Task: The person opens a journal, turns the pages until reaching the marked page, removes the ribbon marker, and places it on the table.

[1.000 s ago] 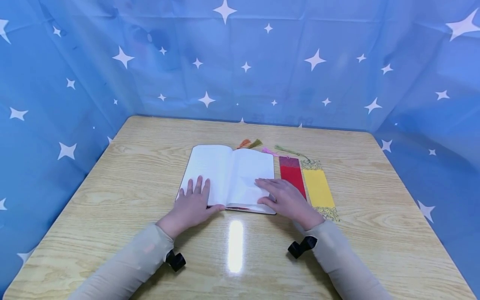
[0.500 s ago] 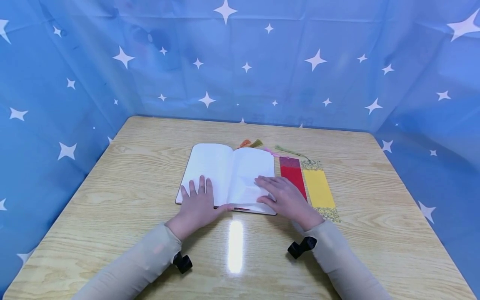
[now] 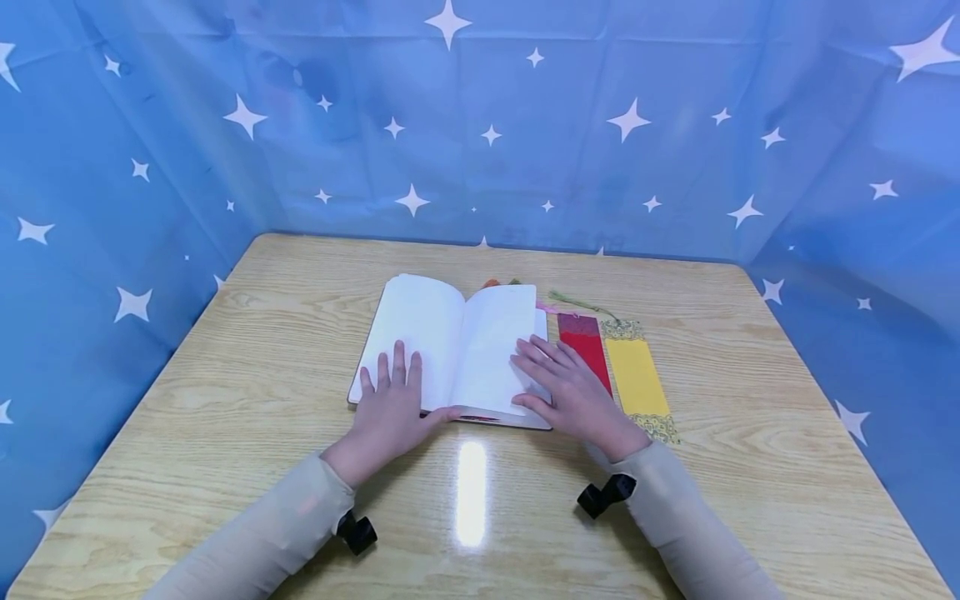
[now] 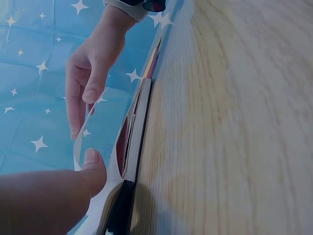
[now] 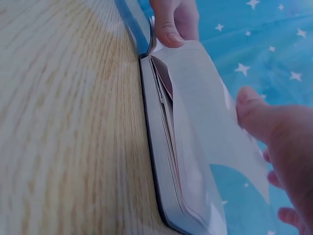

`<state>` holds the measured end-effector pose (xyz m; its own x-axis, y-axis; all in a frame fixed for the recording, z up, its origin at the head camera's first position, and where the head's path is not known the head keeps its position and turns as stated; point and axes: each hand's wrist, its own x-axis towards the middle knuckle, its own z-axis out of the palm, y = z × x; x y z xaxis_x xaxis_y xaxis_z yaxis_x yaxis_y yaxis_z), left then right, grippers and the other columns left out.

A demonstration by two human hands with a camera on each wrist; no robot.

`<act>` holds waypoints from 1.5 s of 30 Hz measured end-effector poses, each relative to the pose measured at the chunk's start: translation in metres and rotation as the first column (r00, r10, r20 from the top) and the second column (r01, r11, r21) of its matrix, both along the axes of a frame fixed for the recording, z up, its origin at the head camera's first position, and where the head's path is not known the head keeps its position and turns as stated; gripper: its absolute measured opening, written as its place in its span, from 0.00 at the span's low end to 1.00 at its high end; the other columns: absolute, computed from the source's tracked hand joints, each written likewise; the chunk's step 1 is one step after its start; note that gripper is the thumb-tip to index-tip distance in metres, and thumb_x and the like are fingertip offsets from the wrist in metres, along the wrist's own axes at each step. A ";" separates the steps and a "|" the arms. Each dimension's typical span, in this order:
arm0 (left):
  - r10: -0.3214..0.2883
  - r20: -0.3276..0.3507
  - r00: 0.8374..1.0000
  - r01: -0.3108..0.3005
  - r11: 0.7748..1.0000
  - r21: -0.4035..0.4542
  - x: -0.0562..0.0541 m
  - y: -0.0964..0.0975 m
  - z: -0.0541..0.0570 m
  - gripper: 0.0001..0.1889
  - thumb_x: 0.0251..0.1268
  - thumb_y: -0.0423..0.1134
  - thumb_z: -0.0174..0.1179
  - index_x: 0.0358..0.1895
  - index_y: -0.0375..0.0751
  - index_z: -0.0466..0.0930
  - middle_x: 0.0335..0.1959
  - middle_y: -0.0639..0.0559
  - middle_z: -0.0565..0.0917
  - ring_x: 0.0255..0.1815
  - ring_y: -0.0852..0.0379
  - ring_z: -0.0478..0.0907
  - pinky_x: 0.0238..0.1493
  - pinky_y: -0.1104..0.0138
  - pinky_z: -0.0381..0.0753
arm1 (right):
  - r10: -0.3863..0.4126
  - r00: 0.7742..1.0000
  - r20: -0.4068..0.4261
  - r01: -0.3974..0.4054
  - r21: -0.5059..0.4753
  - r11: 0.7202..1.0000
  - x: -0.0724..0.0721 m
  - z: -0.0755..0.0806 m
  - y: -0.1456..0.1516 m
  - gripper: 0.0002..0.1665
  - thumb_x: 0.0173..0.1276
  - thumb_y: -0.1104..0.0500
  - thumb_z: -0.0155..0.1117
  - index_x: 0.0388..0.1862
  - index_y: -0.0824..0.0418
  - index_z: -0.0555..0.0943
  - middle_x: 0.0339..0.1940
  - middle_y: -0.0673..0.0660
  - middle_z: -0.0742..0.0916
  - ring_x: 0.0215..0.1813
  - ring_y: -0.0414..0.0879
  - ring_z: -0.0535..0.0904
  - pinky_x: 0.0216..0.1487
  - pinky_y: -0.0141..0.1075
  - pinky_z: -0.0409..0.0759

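Notebook lies open on the wooden table, near the middle, its two white pages facing up and its dark cover showing along the lower edge. The left hand rests on the left page with its fingers straight and spread apart, gripping nothing; its thumb stretches sideways along the near edge and presses by the fold. At the other side, the right hand has a loose page pinched by its outer edge, thumb on one face and fingers behind the other, the hand only partly closed. That page bows up from the sheets below, and in the gap between them a dark red slip shows at the near edge. Just beside the notebook, to its right, lie a red bookmark, its near end hidden by the right hand, and a yellow bookmark with patterned ends. A pink tassel runs from the red one and a green tassel from the yellow. Past the notebook's far edge peeks the tip of an orange tassel. Behind the table hangs a blue cloth printed with white stars.
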<state>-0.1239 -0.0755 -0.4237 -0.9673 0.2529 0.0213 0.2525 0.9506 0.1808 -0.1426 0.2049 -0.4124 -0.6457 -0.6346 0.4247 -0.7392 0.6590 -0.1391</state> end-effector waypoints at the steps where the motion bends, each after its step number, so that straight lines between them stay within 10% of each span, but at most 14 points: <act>1: 0.000 -0.008 1.000 0.000 1.000 0.012 0.000 0.000 0.000 0.56 0.51 0.79 0.40 0.71 0.32 0.52 0.72 0.31 0.46 0.69 0.31 0.47 0.63 0.37 0.45 | 0.002 1.000 -0.002 -0.002 -0.002 1.000 0.000 0.000 0.000 0.37 0.57 0.48 0.68 0.64 0.59 0.72 0.67 0.59 0.71 0.69 0.55 0.61 0.65 0.55 0.57; 13: -0.067 -0.158 0.985 0.093 0.982 0.165 0.000 -0.004 0.001 0.56 0.51 0.68 0.57 0.73 0.33 0.43 0.72 0.31 0.38 0.71 0.33 0.41 0.62 0.37 0.49 | 0.027 0.999 -0.019 -0.027 -0.028 0.999 0.001 -0.001 0.000 0.37 0.65 0.39 0.55 0.66 0.60 0.69 0.69 0.61 0.68 0.70 0.56 0.59 0.64 0.56 0.59; 19: -0.153 -0.294 0.943 0.225 0.947 0.229 -0.001 -0.006 0.004 0.55 0.53 0.60 0.63 0.73 0.34 0.40 0.73 0.33 0.34 0.71 0.34 0.40 0.61 0.38 0.51 | 0.019 1.000 -0.010 -0.020 -0.037 0.999 0.003 0.001 0.000 0.37 0.67 0.38 0.52 0.68 0.60 0.67 0.70 0.61 0.67 0.71 0.55 0.57 0.64 0.56 0.58; 25: -0.238 -0.459 0.856 0.378 0.893 0.243 -0.002 -0.008 0.006 0.55 0.53 0.51 0.67 0.73 0.33 0.38 0.71 0.28 0.31 0.72 0.35 0.34 0.61 0.38 0.51 | 0.008 1.000 0.004 -0.007 -0.039 0.999 0.005 0.003 0.000 0.37 0.65 0.42 0.58 0.68 0.59 0.67 0.69 0.60 0.67 0.71 0.55 0.56 0.65 0.55 0.58; 32: -0.280 -0.660 0.697 0.525 0.826 0.204 -0.009 -0.011 0.008 0.58 0.44 0.40 0.72 0.72 0.32 0.37 0.69 0.30 0.21 0.70 0.28 0.31 0.64 0.39 0.42 | 0.014 1.000 -0.018 -0.015 -0.050 0.999 0.004 0.001 0.001 0.36 0.68 0.40 0.53 0.67 0.62 0.68 0.68 0.62 0.69 0.70 0.57 0.59 0.64 0.54 0.59; 37: -0.267 -0.745 0.612 0.516 0.848 0.119 -0.013 -0.015 0.008 0.65 0.33 0.38 0.78 0.72 0.33 0.37 0.68 0.33 0.17 0.69 0.29 0.26 0.64 0.38 0.41 | 0.004 1.000 -0.003 -0.004 -0.035 0.999 0.005 0.001 0.003 0.36 0.67 0.42 0.55 0.67 0.61 0.68 0.68 0.61 0.69 0.69 0.56 0.60 0.65 0.53 0.59; 41: -0.254 -0.742 0.620 0.430 0.902 0.050 -0.012 -0.018 0.010 0.68 0.27 0.42 0.81 0.73 0.38 0.40 0.69 0.34 0.18 0.70 0.34 0.22 0.62 0.36 0.37 | -0.006 1.000 0.019 0.006 -0.023 1.000 0.006 0.001 0.004 0.37 0.63 0.47 0.62 0.67 0.61 0.68 0.69 0.60 0.68 0.70 0.55 0.59 0.66 0.52 0.57; 45: -0.264 -0.673 0.691 0.355 0.935 -0.002 -0.011 -0.022 0.012 0.62 0.27 0.46 0.80 0.72 0.39 0.51 0.70 0.31 0.24 0.70 0.31 0.26 0.60 0.33 0.32 | -0.014 0.999 0.033 0.014 -0.023 1.000 0.006 0.000 0.004 0.37 0.60 0.49 0.65 0.66 0.61 0.68 0.68 0.60 0.69 0.70 0.55 0.60 0.66 0.52 0.57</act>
